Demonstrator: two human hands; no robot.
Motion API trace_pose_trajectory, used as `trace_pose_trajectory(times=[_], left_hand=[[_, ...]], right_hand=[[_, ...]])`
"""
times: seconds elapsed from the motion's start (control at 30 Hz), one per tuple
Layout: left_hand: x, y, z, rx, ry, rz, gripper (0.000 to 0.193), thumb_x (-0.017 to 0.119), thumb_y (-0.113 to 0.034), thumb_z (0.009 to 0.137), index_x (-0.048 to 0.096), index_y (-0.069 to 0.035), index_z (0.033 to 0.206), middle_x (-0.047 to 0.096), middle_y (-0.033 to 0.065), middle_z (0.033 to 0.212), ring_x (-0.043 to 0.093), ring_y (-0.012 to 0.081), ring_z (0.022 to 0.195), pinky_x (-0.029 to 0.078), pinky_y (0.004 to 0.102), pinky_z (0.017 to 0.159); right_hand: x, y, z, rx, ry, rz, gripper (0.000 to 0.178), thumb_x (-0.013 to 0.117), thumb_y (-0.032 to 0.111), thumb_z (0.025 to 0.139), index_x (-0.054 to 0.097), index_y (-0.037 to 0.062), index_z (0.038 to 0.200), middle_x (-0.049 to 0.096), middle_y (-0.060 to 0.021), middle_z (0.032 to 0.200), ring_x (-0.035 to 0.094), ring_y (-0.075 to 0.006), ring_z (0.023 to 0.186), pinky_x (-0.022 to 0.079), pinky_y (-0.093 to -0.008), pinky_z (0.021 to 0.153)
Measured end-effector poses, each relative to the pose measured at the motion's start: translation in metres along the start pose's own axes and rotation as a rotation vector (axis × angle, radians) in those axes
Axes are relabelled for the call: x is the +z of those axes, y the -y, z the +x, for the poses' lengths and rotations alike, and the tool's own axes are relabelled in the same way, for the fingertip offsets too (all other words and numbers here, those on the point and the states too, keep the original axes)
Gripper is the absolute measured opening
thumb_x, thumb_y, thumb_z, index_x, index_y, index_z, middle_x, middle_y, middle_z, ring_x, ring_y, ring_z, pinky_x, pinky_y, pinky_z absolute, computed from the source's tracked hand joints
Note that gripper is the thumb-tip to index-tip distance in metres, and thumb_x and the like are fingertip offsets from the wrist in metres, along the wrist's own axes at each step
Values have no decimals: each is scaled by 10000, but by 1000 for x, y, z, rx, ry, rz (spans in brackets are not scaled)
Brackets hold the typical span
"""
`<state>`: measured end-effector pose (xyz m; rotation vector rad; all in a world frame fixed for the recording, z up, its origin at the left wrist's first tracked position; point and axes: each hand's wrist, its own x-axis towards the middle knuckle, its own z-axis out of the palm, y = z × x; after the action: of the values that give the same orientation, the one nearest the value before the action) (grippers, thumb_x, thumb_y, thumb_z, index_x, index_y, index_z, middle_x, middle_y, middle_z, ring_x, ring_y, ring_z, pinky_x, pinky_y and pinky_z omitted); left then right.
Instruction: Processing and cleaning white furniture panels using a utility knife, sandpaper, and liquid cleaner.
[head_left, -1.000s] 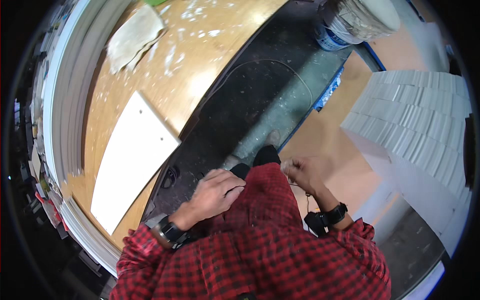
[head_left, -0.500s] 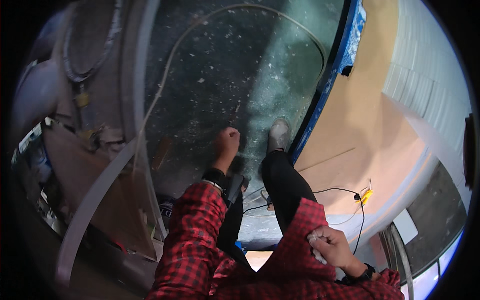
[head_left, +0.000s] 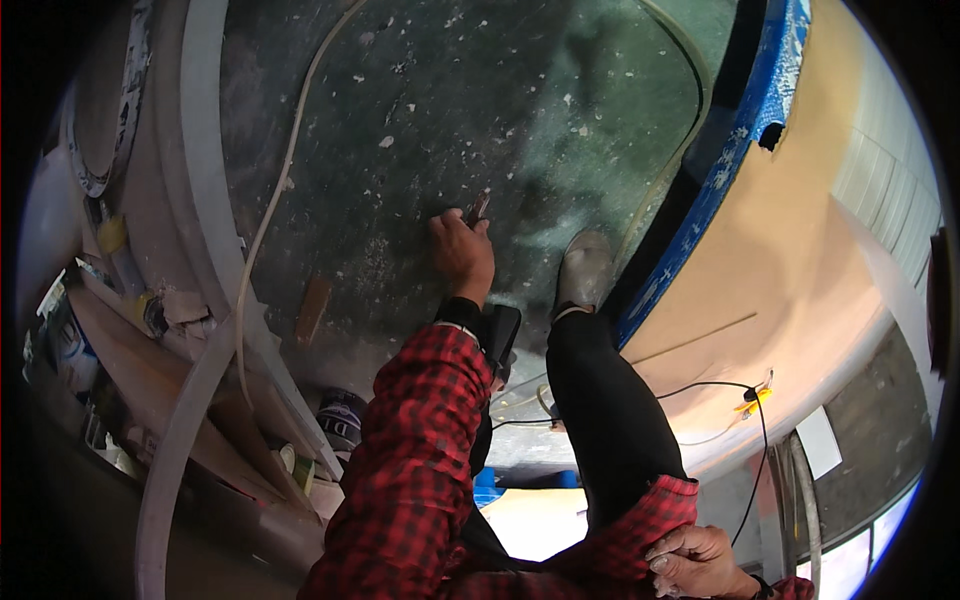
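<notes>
While the left hand (head_left: 463,250) is nearer, fingers half-curled, hold unclear | slim reddish-brown object (head_left: 481,206) at its fingertips, long axis pointing forward-right

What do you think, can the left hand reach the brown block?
Probably yes: no obstacle shows between the left hand and the brown block, though the hand may hold a reddish object.

The left hand (head_left: 463,252) moves from in front of the shirt (head_left: 415,440) to low over the floor (head_left: 360,225); its fingers now reach the near end of a slim, reddish-brown object (head_left: 479,205). The right hand (head_left: 694,563) shifts back to the lower right, beside the shirt hem. The view tilts down: the white curved panel leaves it; a dark tub (head_left: 340,414) and a yellow tool (head_left: 752,404) enter.
</notes>
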<state>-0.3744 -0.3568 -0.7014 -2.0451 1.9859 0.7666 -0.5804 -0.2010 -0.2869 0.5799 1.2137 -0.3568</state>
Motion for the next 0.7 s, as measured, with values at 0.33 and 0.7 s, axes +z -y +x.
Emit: trace_pose_trajectory(times=[0.33,0.7], left_hand=[[18,34,14,32,98,-112,207,723,-180,742,553,-81,806,580,91,819,583,304,827,469,397,723],[-159,1,-71,6,506,-864,177,706,-46,754,540,-27,815,613,35,708,577,85,630,468,244,575]], right_hand=[[-4,2,-1,-5,-6,-55,80,579,22,886,588,34,964,605,-42,649,550,-89,468,425,-217,400],[30,3,9,-262,-162,-355,140,505,114,931,558,-16,927,591,-93,588,554,-136,431,432,-261,402]])
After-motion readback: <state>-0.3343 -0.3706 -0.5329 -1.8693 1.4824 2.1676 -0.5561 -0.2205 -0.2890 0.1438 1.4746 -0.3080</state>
